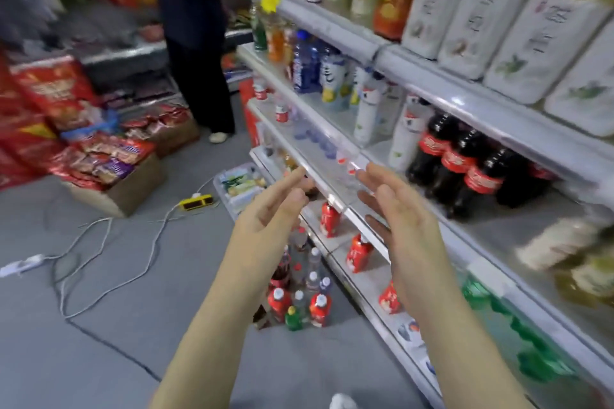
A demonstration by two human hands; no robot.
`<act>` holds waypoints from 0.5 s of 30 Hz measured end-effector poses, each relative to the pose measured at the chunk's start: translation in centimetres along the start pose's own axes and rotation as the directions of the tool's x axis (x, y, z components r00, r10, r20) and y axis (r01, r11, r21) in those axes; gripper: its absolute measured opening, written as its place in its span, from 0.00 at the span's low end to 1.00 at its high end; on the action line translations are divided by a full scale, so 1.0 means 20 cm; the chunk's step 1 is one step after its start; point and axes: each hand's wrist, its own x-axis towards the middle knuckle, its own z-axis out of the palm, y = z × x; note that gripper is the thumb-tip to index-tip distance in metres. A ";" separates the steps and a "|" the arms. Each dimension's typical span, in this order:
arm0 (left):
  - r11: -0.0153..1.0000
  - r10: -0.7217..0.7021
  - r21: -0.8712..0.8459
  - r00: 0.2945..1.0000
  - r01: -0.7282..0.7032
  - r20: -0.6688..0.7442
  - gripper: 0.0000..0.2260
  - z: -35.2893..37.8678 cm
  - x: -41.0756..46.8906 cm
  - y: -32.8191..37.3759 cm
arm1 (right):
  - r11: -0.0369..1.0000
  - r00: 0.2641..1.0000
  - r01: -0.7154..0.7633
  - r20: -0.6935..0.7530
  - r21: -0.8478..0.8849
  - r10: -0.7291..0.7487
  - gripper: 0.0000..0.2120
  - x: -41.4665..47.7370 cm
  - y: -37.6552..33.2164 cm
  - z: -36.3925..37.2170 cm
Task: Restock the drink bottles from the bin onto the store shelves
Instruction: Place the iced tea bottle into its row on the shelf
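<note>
My left hand (269, 209) and my right hand (398, 209) are both raised in front of the store shelves (332, 196), palms facing each other, fingers spread, holding nothing. Below them a cluster of drink bottles (300, 289) stands on the grey floor beside the lowest shelf: red-labelled, clear and one green bottle. A clear bin (237, 188) holding packaged items sits on the floor further ahead. Dark cola bottles (465, 163) stand on the middle shelf right of my right hand. Red bottles (357, 252) lie on the lower shelf.
A person in dark clothes (196, 43) stands ahead in the aisle. Cardboard boxes of snack packs (109, 163) line the left. White cables and a yellow power strip (196, 201) trail over the floor. Upper shelves hold large white-labelled bottles (471, 20).
</note>
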 end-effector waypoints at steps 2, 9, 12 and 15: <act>1.000 -0.004 -0.012 0.998 0.003 -0.056 0.21 -0.02 0.03 0.00 | 1.000 0.998 -0.004 0.068 -0.017 0.005 0.18 0.07 0.03 0.00; 0.999 -0.033 -0.015 0.968 0.030 -0.249 0.16 -0.21 0.12 -0.02 | 0.997 0.982 -0.079 0.172 0.011 0.076 0.14 0.30 0.12 0.19; 0.998 -0.042 -0.061 0.949 0.024 -0.313 0.21 -0.37 0.14 -0.01 | 0.994 0.964 -0.111 0.242 -0.021 0.112 0.18 0.35 0.14 0.38; 0.996 -0.055 -0.084 0.941 0.029 -0.333 0.24 -0.59 0.19 -0.01 | 0.990 0.957 -0.125 0.257 -0.061 0.136 0.19 0.42 0.15 0.61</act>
